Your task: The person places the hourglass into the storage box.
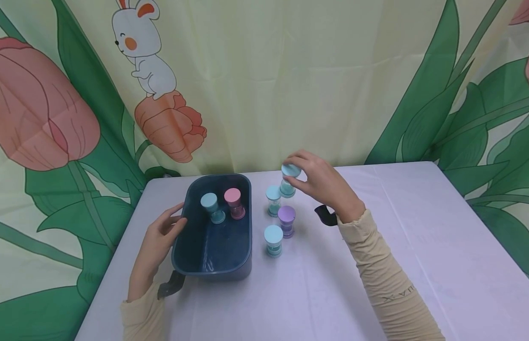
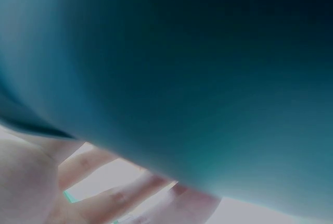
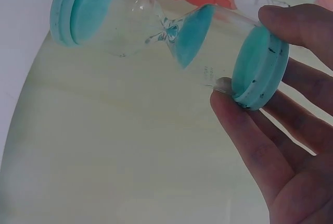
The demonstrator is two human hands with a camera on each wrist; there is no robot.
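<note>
Hourglass (image 3: 171,32) with tiny illegible print (image 3: 207,74)

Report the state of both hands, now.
Left hand: open, touching the dark blue bin at its side.
Right hand: closed, holding a light-blue hourglass by its upper end.

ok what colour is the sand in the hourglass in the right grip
Turquoise blue; the sand shows best in the right wrist view.

White-clothed table (image 1: 315,303), dark blue bin (image 1: 215,258), upright purple hourglass (image 1: 287,221), two upright light-blue hourglasses (image 1: 273,240) beside it
</note>
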